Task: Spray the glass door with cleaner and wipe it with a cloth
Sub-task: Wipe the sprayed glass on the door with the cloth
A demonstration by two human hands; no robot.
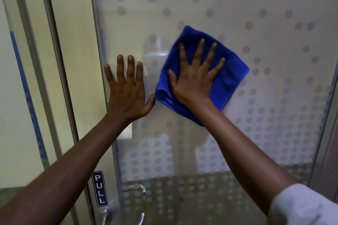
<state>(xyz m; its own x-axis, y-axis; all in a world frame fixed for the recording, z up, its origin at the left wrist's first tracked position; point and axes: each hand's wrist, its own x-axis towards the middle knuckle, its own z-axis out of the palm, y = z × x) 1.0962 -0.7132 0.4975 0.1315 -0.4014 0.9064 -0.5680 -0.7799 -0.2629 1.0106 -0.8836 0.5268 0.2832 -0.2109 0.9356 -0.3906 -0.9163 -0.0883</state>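
Observation:
The glass door (265,82) fills the middle and right of the head view, frosted with a pattern of grey dots. A folded blue cloth (230,71) lies flat against the glass at mid height. My right hand (193,80) presses on the cloth with the palm flat and the fingers spread. My left hand (128,89) rests flat on the bare glass just left of the cloth, fingers apart, its thumb touching the cloth's lower left corner. No spray bottle is in view.
A metal frame (98,60) runs down the door's left edge. A blue "PULL" sign (99,188) and a metal lever handle (135,190) sit low on the door. A cream wall panel (73,42) lies to the left.

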